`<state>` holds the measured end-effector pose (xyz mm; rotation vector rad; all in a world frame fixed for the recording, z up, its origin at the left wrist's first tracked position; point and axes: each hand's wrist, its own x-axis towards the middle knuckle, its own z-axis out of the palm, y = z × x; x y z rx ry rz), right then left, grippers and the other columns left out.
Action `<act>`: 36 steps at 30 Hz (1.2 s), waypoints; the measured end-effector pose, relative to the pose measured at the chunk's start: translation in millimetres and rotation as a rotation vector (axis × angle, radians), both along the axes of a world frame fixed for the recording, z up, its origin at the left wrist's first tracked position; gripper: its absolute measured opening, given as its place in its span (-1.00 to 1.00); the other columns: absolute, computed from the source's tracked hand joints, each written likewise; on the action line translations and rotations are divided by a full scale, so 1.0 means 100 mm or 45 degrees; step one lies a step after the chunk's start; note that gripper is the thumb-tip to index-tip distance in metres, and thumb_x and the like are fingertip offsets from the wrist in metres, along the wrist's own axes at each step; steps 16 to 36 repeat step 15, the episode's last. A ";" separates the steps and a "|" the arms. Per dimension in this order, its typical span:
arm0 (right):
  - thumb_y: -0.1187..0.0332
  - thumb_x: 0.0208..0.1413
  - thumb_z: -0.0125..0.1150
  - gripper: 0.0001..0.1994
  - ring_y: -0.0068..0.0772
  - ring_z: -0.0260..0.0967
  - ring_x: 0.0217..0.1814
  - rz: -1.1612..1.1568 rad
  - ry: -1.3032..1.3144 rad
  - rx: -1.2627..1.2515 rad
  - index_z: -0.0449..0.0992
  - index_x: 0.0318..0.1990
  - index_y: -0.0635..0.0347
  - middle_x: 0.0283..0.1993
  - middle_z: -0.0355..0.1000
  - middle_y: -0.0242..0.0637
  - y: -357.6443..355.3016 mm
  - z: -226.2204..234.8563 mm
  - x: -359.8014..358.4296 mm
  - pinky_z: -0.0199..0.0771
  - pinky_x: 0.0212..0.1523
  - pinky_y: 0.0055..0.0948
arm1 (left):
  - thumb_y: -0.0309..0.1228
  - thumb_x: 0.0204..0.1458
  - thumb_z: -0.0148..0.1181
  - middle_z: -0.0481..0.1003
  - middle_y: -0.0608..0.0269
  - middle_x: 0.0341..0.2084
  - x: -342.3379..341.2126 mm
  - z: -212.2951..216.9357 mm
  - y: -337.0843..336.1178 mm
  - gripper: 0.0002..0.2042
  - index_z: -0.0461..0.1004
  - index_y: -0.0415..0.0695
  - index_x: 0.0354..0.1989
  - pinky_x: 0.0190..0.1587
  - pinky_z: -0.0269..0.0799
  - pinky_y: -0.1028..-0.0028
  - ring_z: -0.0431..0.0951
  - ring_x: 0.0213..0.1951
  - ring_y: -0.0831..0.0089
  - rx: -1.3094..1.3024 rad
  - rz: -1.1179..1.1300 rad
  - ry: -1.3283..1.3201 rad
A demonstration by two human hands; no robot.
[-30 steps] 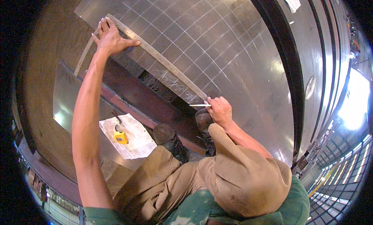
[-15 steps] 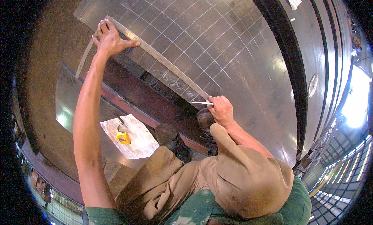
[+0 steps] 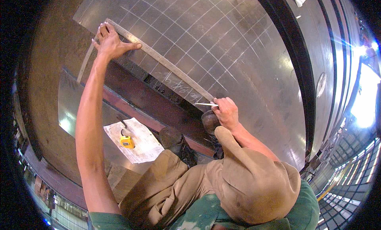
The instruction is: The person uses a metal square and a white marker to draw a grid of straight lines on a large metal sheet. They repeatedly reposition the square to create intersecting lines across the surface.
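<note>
A long metal square [image 3: 166, 63] lies along the near edge of a steel plate [image 3: 254, 107] marked with a white grid. Its other leg runs off the plate toward the left. With fingers spread, my left hand [image 3: 109, 45] presses on the square's corner, thumb resting on the long leg. My right hand [image 3: 226, 114] pinches a thin white chalk stick [image 3: 206, 104] at the square's near end. The stick points left, over handwritten white marks on the plate; I cannot tell whether its tip touches the surface.
My boots [image 3: 174, 140] stand by a gap with reddish-brown steel sides [image 3: 135, 91]. To the left, a yellow tape measure [image 3: 127, 142] rests on a stained paper sheet [image 3: 141, 150], with a dark hooked object above it. Beyond a black gap, more plates [image 3: 317, 39] lie at right.
The view has shifted very slightly. Both hands, the metal square and the chalk stick keep practically the same places against the plate.
</note>
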<state>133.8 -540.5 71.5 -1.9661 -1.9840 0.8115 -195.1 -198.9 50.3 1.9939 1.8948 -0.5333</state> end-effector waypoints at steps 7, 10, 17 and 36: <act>0.40 -0.01 0.37 -0.80 -0.12 0.38 -0.38 -0.018 -0.004 0.049 0.55 -0.24 0.27 -0.42 0.45 -0.18 0.03 0.01 -0.02 0.38 -0.31 -0.22 | 0.43 -0.54 0.45 -0.29 -0.38 0.46 0.00 -0.02 0.00 0.56 -0.34 -0.45 0.45 0.39 -0.36 -0.34 -0.35 0.50 -0.16 0.016 -0.008 0.009; 0.40 -0.01 0.36 -0.80 -0.10 0.38 -0.38 -0.011 0.009 0.065 0.55 -0.24 0.27 -0.42 0.45 -0.17 0.04 0.02 -0.01 0.38 -0.31 -0.21 | 0.43 -0.55 0.45 -0.29 -0.38 0.46 0.00 0.01 0.00 0.57 -0.34 -0.46 0.44 0.39 -0.36 -0.33 -0.35 0.50 -0.16 0.012 -0.010 0.014; 0.41 0.01 0.34 -0.81 -0.08 0.38 -0.38 -0.076 0.059 0.000 0.55 -0.23 0.27 -0.42 0.45 -0.16 0.04 0.01 -0.02 0.39 -0.30 -0.19 | 0.43 -0.55 0.45 -0.30 -0.37 0.46 0.01 0.03 0.02 0.57 -0.37 -0.44 0.45 0.39 -0.36 -0.32 -0.36 0.51 -0.14 -0.016 -0.001 0.045; 0.41 0.01 0.34 -0.81 -0.08 0.38 -0.38 -0.076 0.059 0.000 0.55 -0.23 0.27 -0.42 0.45 -0.16 0.04 0.01 -0.02 0.39 -0.30 -0.19 | 0.43 -0.55 0.45 -0.30 -0.37 0.46 0.01 0.03 0.02 0.57 -0.37 -0.44 0.45 0.39 -0.36 -0.32 -0.36 0.51 -0.14 -0.016 -0.001 0.045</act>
